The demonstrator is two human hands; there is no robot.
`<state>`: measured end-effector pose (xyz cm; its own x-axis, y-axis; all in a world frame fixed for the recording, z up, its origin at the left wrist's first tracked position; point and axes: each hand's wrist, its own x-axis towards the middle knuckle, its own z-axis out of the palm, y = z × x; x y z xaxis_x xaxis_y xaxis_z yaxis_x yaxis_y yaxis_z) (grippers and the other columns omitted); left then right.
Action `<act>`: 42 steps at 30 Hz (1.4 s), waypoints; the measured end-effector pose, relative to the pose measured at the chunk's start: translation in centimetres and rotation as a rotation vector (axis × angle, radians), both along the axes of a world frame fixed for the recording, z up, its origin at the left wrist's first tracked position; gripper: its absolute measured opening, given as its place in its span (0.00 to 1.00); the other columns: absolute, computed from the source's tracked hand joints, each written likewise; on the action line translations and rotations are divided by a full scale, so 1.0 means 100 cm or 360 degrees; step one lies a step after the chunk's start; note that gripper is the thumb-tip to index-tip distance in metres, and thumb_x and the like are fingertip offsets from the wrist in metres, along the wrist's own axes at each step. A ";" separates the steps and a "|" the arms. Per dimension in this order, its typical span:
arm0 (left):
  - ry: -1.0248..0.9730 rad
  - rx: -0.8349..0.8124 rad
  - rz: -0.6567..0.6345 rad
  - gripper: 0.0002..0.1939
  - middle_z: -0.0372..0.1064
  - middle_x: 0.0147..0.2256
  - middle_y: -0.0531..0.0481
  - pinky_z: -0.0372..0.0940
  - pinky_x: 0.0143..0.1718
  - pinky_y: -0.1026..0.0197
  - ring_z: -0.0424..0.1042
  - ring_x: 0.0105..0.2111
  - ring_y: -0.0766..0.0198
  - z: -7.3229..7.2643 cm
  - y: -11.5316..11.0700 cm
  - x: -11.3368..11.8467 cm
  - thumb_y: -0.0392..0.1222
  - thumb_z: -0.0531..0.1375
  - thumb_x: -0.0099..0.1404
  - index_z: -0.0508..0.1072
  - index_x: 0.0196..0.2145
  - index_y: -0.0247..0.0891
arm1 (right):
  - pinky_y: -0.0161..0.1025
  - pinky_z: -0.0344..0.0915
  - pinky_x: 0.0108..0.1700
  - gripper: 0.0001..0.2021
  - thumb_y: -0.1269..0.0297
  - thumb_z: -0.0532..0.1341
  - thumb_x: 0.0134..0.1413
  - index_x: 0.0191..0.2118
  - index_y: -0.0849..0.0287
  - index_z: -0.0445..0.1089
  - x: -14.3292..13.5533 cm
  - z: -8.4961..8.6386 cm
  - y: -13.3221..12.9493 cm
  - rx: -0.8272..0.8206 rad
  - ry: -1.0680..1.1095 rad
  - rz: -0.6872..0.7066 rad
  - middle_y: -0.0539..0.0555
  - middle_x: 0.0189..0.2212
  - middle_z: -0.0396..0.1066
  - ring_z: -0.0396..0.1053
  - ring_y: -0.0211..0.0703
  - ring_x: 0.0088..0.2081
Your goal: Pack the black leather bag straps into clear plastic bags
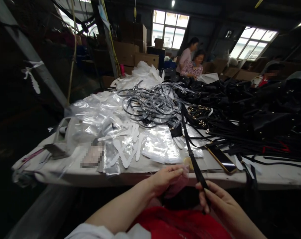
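My left hand (162, 180) is closed, thumb against fingers, on a small clear plastic bag (177, 186) just off the table's front edge. Beside it, my right hand (218, 198) pinches a long black strap (193, 159) near its lower end. From there the strap runs up across the table, past a buckle, into a pile of black straps with gold clips (201, 113). Flat clear bags (161, 146) lie beyond my left hand. Coiled black straps in clear wrapping (152, 103) are heaped behind them.
White serrated strips (126, 156) lie front left, near a tape dispenser (62, 139). A phone (221, 159) rests by the front edge. Black bags (260, 109) cover the right side. Two people (191, 64) are across the table, with cardboard boxes (146, 59) behind.
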<state>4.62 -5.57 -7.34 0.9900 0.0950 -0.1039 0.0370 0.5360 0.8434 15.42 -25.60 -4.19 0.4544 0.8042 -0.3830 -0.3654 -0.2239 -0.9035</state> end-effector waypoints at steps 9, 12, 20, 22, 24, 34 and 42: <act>0.0116 -0.0224 -0.0452 0.26 0.72 0.41 0.43 0.62 0.52 0.55 0.71 0.40 0.60 -0.021 -0.015 -0.012 0.59 0.70 0.53 0.78 0.38 0.32 | 0.39 0.68 0.32 0.16 0.50 0.70 0.49 0.40 0.53 0.74 -0.007 -0.003 0.017 0.0159 0.0127 -0.0401 0.51 0.29 0.76 0.72 0.43 0.28; -0.0093 0.0149 -0.0632 0.25 0.72 0.41 0.45 0.60 0.55 0.55 0.70 0.45 0.58 -0.020 -0.018 -0.020 0.62 0.64 0.59 0.79 0.38 0.34 | 0.40 0.71 0.39 0.17 0.52 0.72 0.46 0.39 0.53 0.74 -0.002 -0.004 0.027 0.0203 0.0087 -0.0645 0.51 0.32 0.79 0.75 0.45 0.34; -0.0373 0.0926 -0.0273 0.30 0.72 0.36 0.41 0.65 0.48 0.59 0.71 0.40 0.59 -0.009 -0.022 -0.026 0.62 0.51 0.69 0.78 0.33 0.32 | 0.38 0.72 0.37 0.16 0.51 0.73 0.45 0.36 0.54 0.75 -0.007 -0.019 0.039 0.0130 -0.0180 -0.0698 0.51 0.30 0.80 0.77 0.46 0.34; -0.0376 0.0987 -0.0174 0.28 0.72 0.36 0.42 0.65 0.47 0.60 0.71 0.39 0.60 -0.005 -0.022 -0.028 0.59 0.50 0.71 0.78 0.34 0.33 | 0.39 0.72 0.36 0.16 0.51 0.73 0.43 0.35 0.55 0.76 -0.013 -0.022 0.039 0.0036 -0.0347 -0.0595 0.53 0.30 0.80 0.77 0.47 0.34; -0.0358 0.0987 -0.0047 0.25 0.73 0.36 0.42 0.65 0.47 0.60 0.72 0.39 0.60 -0.003 -0.022 -0.032 0.55 0.50 0.72 0.78 0.34 0.33 | 0.41 0.72 0.38 0.17 0.50 0.74 0.41 0.33 0.57 0.78 -0.021 -0.028 0.040 -0.0019 -0.0514 -0.0461 0.55 0.31 0.80 0.76 0.50 0.35; -0.0228 0.1225 0.0149 0.20 0.72 0.33 0.44 0.64 0.44 0.63 0.70 0.36 0.63 -0.013 -0.001 -0.083 0.46 0.50 0.73 0.77 0.32 0.33 | 0.31 0.60 0.18 0.30 0.35 0.61 0.51 0.28 0.63 0.77 -0.017 -0.075 0.060 -0.0076 0.0435 0.0059 0.57 0.22 0.74 0.65 0.35 0.17; -0.0163 0.1392 0.0191 0.16 0.70 0.35 0.45 0.64 0.42 0.65 0.69 0.36 0.65 -0.019 0.007 -0.112 0.42 0.51 0.72 0.74 0.33 0.33 | 0.26 0.66 0.27 0.11 0.61 0.75 0.43 0.32 0.56 0.76 -0.012 -0.064 0.101 0.0225 0.0505 -0.0215 0.45 0.24 0.70 0.63 0.29 0.22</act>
